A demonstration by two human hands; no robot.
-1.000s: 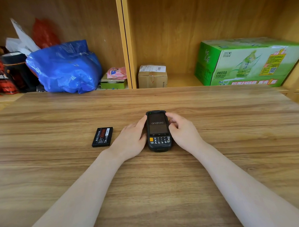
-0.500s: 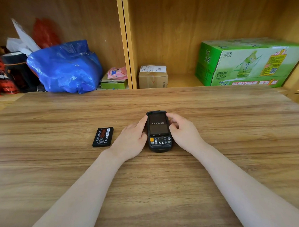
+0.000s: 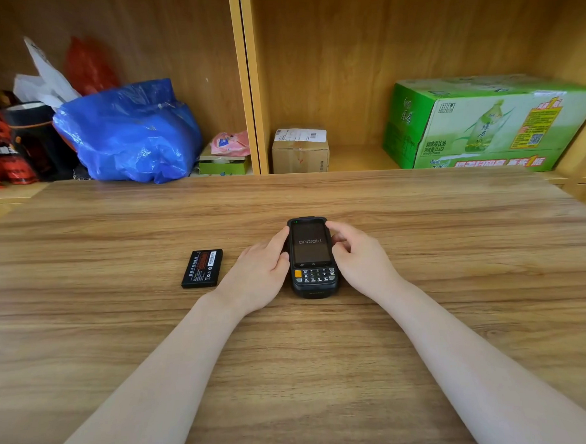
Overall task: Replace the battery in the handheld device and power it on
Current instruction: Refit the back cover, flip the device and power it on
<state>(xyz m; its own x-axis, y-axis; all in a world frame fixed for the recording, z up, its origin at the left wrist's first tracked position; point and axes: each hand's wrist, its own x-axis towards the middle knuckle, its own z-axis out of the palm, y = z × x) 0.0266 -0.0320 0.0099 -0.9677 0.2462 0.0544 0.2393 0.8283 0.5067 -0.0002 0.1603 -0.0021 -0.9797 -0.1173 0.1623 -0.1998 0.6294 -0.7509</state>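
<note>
Head view: shelf (image 3: 359, 158) holds green carton (image 3: 482, 123).

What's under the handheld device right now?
The handheld device lies face up on the wooden table, screen showing "android". Its underside and battery compartment are hidden.

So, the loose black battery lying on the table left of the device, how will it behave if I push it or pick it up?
The battery looks like a flat, rigid slab lying on its broad face, so it should probably slide on the smooth wooden table rather than roll or tip. It likely stays stiff when lifted. Being thin and flat, its edges may be awkward to pinch.
</note>
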